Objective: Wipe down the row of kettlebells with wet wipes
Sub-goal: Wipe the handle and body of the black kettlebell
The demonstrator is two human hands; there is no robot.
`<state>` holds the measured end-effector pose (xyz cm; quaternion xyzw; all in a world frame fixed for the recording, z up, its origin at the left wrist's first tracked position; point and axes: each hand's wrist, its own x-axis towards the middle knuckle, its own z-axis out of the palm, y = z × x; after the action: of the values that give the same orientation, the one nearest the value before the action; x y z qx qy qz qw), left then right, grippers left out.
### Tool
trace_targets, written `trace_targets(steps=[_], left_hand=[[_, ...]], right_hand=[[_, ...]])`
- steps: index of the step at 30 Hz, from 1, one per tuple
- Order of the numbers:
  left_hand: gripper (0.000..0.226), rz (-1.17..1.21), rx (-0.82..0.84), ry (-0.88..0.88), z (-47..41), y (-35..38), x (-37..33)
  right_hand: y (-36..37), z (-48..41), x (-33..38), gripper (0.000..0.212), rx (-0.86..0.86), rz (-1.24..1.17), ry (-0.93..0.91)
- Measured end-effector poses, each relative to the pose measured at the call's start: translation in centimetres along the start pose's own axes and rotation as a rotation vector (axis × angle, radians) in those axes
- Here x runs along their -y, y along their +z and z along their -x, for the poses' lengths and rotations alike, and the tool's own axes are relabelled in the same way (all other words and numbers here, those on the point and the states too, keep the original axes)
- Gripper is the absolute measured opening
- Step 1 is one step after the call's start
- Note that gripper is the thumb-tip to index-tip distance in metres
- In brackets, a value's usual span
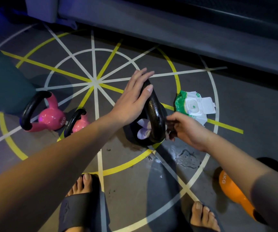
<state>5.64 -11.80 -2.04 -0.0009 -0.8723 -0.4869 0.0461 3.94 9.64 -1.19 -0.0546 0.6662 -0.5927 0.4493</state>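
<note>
A black kettlebell (155, 114) stands on the floor in the middle of the view. My left hand (133, 97) rests flat against the top of its handle, fingers straight and thumb over the bar. My right hand (185, 129) pinches a white wet wipe (143, 129) that is threaded through the handle near its base. Two pink kettlebells (51, 116) (79, 124) stand to the left. An orange kettlebell (235, 193) lies at the lower right, partly behind my right arm. The green-and-white wipes pack (193, 106) lies open just right of the black kettlebell.
The grey floor (135, 173) carries white and yellow painted lines and has a wet patch (185, 158) near my right wrist. A treadmill base (168, 30) runs along the back. A dark teal object (6, 86) fills the left edge. My sandalled feet (84, 198) are at the bottom.
</note>
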Motion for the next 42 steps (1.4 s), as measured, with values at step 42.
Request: trace_targets(steps=[42], left_hand=[[0.047, 0.01, 0.075, -0.015, -0.2, -0.9, 0.2]], right_hand=[[-0.5, -2.8, 7.9, 0.081, 0.131, -0.363, 0.059]])
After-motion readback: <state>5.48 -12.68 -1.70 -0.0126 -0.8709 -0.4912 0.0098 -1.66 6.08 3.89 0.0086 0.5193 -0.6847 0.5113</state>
